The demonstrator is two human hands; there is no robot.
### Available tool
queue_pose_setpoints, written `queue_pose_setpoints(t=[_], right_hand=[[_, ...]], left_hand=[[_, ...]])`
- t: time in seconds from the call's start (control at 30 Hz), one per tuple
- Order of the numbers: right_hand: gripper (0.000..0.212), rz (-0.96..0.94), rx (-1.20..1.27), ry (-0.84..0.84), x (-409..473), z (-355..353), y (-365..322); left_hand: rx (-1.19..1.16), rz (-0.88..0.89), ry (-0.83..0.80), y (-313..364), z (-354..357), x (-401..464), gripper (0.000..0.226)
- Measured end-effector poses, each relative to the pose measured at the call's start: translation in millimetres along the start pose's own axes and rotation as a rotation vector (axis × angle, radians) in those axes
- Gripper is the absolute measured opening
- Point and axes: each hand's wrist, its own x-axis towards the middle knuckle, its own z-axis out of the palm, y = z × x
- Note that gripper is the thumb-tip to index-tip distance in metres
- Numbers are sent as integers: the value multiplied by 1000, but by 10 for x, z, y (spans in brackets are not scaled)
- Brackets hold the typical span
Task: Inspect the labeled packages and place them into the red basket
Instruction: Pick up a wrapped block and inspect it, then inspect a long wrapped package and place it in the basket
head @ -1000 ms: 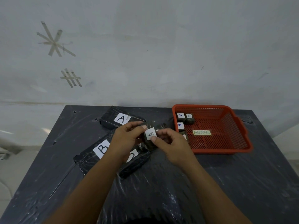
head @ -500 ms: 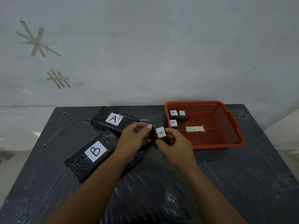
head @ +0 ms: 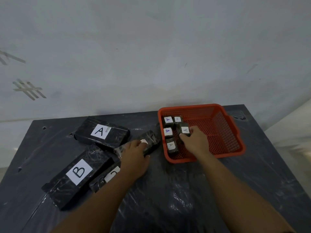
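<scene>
My right hand (head: 195, 140) pinches the small A package (head: 183, 130) inside the red basket (head: 235, 132), so I lower it flat beside the others while my left hand (head: 134, 152) grips the long wrapped pack (head: 151, 138).

Right hand (head: 195, 140) grips A-labelled package (head: 184, 130) inside red basket (head: 235, 132); left hand (head: 134, 152) on wrapped package (head: 151, 138).
</scene>
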Motion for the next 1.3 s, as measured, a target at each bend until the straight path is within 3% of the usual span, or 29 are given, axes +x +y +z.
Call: queue_pose_setpoints(t=[0.33, 0.53, 0.67, 0.83, 1.0, 1.2, 1.3], right_hand=[[33, -35, -74, -129, 349, 301, 181], [15, -22, -66, -70, 385, 335, 184], [19, -46, -92, -41, 357, 343, 185], [32, -163, -99, 131, 107, 408, 44], [25, -330, 49, 210, -364, 574, -214], [25, -434, 141, 110, -868, 789, -344], [26, -421, 167, 74, -1001, 820, -331]], left_hand=[[165, -2, 25, -192, 257, 86, 43], [140, 30, 58, -201, 318, 61, 45], [98, 61, 87, -226, 321, 31, 46], [-10, 50, 143, -282, 204, -100, 47], [-83, -92, 216, -475, 7, -271, 68], [-128, -263, 32, -633, -83, -261, 108], [-175, -281, -6, -647, -115, -218, 114]])
